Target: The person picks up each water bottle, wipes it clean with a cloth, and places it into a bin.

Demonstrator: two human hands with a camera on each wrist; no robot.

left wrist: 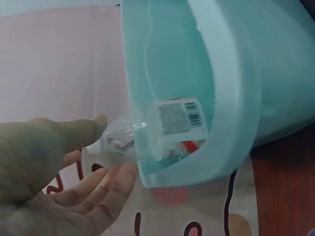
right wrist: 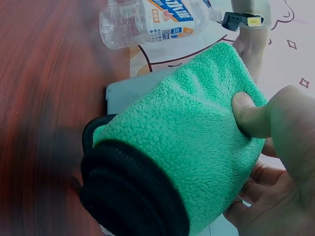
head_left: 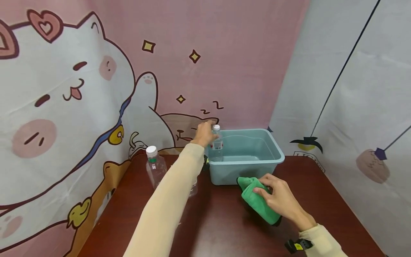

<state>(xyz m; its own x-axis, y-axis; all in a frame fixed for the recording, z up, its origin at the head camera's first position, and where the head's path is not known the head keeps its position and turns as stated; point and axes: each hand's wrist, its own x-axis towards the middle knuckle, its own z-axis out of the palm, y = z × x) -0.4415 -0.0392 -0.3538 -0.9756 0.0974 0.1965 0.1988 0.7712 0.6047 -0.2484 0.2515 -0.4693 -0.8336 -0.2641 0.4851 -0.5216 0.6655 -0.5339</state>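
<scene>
A clear plastic bottle (head_left: 217, 151) with a white cap and a red-and-white label stands inside the light blue plastic tub (head_left: 244, 174), at its left end. My left hand (head_left: 204, 134) is at the bottle's top. In the left wrist view its thumb and loosely extended fingers lie apart on either side of the cap and neck, without gripping. My right hand (head_left: 280, 195) pinches a folded green towel (head_left: 261, 205) with black edging between thumb and fingers, in front of the tub. The right wrist view shows the thumb pressed into the towel's fuzzy face.
A clear bottle (head_left: 156, 167) with a white cap and green ring stands at the table's left. Another clear bottle (head_left: 194, 189) is mostly hidden behind the left forearm; its orange-and-blue label (right wrist: 170, 17) shows in the right wrist view. A cartoon-printed cloth (head_left: 224, 64) hangs behind the dark red table (head_left: 221, 228).
</scene>
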